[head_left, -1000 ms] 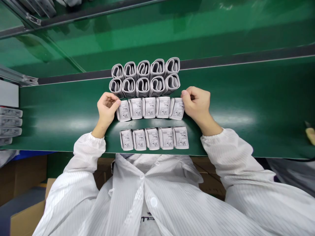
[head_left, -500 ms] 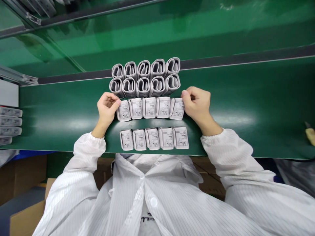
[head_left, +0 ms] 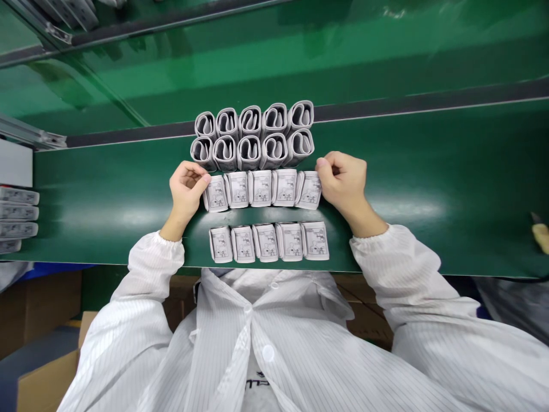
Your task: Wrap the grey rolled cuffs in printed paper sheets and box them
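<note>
Grey folded cuffs in a middle row (head_left: 261, 189) of five lie flat, printed side up, on the green belt (head_left: 429, 189), pinched end to end between the hands: left hand (head_left: 185, 189) curled with fingertips against the leftmost cuff, right hand (head_left: 343, 180) curled likewise against the rightmost. Just beyond the hands, touching the row's far edge, stands a two-tier block of rolled cuffs (head_left: 253, 137), open ends showing; nearer the white striped coat (head_left: 257, 343) a second flat near row (head_left: 269, 242) of five lies apart from both hands. Stacked grey pieces (head_left: 17, 220) sit at the belt's left edge, well apart.
</note>
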A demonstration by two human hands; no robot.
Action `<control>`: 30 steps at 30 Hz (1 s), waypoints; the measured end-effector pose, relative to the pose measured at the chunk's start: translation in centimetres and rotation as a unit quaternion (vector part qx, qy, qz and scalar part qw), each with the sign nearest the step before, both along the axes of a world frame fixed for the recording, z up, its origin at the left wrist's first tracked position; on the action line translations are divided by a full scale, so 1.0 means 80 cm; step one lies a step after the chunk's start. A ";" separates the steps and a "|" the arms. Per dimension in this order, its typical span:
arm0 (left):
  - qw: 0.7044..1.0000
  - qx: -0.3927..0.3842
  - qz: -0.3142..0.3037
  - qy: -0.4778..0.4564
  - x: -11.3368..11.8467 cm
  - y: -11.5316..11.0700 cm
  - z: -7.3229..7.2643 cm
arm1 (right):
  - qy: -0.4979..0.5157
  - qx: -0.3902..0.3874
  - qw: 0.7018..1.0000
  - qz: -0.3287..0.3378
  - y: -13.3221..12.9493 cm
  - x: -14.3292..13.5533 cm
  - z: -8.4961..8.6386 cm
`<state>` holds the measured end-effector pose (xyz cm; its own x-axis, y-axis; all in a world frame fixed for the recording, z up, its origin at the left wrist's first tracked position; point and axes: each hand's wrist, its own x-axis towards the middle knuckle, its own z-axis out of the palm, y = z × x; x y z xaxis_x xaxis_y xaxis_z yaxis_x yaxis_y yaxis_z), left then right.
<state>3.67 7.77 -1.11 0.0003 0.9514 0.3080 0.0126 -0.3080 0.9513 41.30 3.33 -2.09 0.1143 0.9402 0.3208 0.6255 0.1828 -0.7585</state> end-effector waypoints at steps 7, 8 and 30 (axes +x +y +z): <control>1.000 -0.003 0.006 0.007 0.000 0.000 0.000 | -0.003 -0.006 1.000 -0.003 0.000 0.001 -0.002; 1.000 -0.004 0.006 0.008 0.000 0.000 0.000 | -0.004 -0.007 1.000 -0.005 0.000 0.001 -0.002; 1.000 0.007 -0.001 0.004 0.000 -0.001 -0.001 | 0.001 0.015 1.000 0.008 0.000 0.002 -0.004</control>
